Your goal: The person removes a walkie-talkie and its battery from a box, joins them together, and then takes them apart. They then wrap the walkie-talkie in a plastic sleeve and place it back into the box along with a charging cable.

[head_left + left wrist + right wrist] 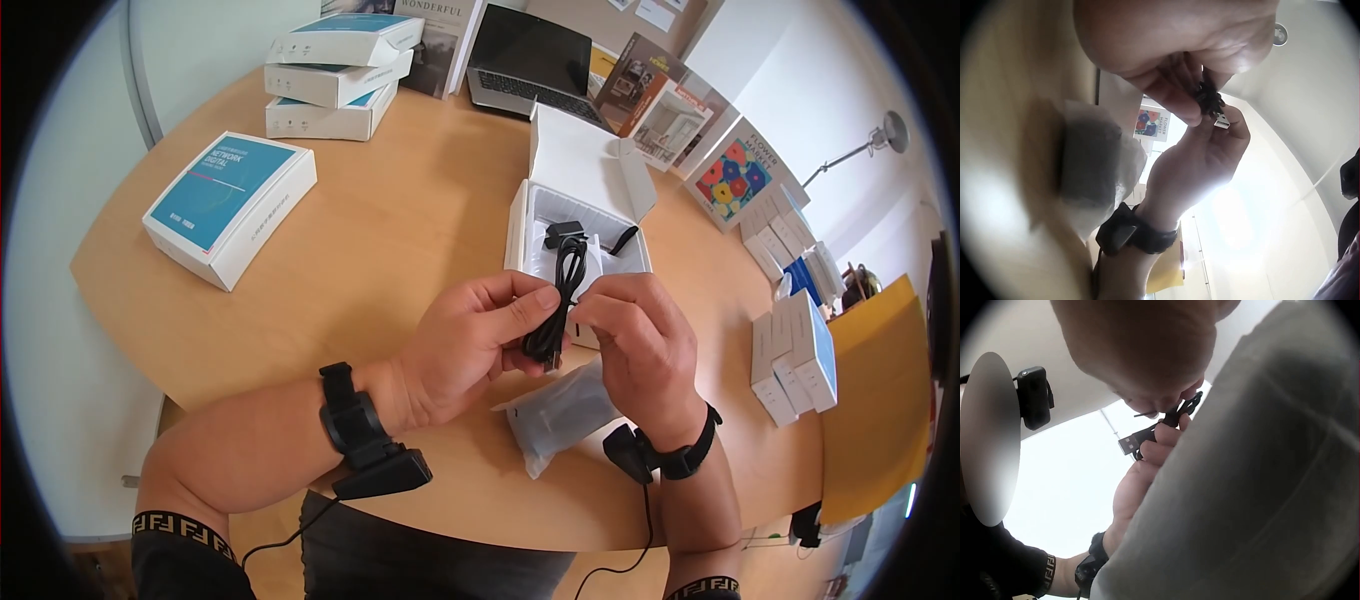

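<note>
My left hand [460,335] grips a coiled black USB cable [570,268] between thumb and fingers, over the table's near side. The cable's metal USB plug [1222,121] points out below the bundle. Around the bundle's middle, my right hand [645,340] pinches with thumb and forefinger, where a thin dark twist tie [1144,414] sticks out. Behind the hands stands an open white box [517,235] with a white tray inside, its lid raised. A grey item in a translucent plastic bag [560,410] lies on the table below the right hand.
On the wooden table [400,220], a closed blue-and-white box [230,205] lies at left, with a stack of similar boxes [335,85] behind it. A laptop [530,60] and upright books [665,115] line the back. More small boxes [790,355] sit at right.
</note>
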The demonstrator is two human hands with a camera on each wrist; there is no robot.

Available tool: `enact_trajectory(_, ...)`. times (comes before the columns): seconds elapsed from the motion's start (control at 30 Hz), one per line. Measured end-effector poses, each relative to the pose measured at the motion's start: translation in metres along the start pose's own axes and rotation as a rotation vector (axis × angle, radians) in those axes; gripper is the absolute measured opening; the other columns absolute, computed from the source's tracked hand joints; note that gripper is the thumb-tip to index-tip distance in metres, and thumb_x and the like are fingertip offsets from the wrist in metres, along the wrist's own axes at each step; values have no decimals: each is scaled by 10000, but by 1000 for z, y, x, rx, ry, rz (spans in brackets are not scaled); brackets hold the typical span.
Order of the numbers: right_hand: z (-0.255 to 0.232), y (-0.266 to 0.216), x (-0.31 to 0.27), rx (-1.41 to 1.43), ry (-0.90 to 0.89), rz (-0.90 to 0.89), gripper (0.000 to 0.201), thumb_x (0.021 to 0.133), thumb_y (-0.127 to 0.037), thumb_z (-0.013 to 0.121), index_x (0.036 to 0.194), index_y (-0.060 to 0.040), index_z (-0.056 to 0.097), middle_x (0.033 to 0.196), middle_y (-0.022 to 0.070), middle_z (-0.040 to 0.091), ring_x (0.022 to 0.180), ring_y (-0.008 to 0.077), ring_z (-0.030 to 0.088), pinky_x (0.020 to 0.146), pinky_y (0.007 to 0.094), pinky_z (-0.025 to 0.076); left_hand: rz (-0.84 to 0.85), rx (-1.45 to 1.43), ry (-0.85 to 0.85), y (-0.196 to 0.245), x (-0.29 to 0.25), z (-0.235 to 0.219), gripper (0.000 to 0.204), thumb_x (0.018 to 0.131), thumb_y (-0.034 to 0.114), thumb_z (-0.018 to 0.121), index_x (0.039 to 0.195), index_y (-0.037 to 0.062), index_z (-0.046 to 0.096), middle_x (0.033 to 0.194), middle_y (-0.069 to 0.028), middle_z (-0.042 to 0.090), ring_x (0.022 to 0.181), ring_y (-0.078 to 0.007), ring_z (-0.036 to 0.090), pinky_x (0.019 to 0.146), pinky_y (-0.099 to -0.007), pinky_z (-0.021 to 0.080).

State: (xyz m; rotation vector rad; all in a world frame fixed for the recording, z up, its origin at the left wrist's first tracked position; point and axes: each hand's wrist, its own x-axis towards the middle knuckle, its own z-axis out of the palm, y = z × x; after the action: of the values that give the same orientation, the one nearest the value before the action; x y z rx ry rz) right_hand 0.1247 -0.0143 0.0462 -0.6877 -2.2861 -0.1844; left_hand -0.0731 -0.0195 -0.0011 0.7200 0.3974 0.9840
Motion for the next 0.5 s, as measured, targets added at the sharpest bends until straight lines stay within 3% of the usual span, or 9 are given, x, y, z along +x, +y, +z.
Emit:
enact_trajectory(0.17,-3,-2,1,147,44,101,215,852,104,659,993,-58,650,972,84,653,837,207,665,704,304,540,46,-24,35,-3,2,-2,197,1023,197,591,1154,54,626,944,-72,683,825,-142,651,728,-271,526)
enact_trajectory(0.23,-2,-7,-1,545,140,492,96,905,48,666,966,-23,648,996,75,674,877,159,676,760,289,553,53,-22,38,-3,2,-2,200,1021,186,594,1165,52,624,961,-70,682,839,-146,654,747,-278,533)
enact_trajectory(0.33,-3,-12,2,747,90,612,79,905,2,703,967,8,653,967,60,686,865,128,670,785,284,559,65,-5,58,-4,2,0,208,1018,169,598,1182,43,620,1000,-65,679,861,-152,659,782,-290,545)
enact_trajectory(0.5,1,-8,-1,583,18,611,161,848,-22,768,985,-4,684,892,57,695,820,144,683,768,283,554,78,20,42,-4,1,-1,223,1015,155,601,1201,32,614,1044,-53,675,882,-158,667,812,-300,557)
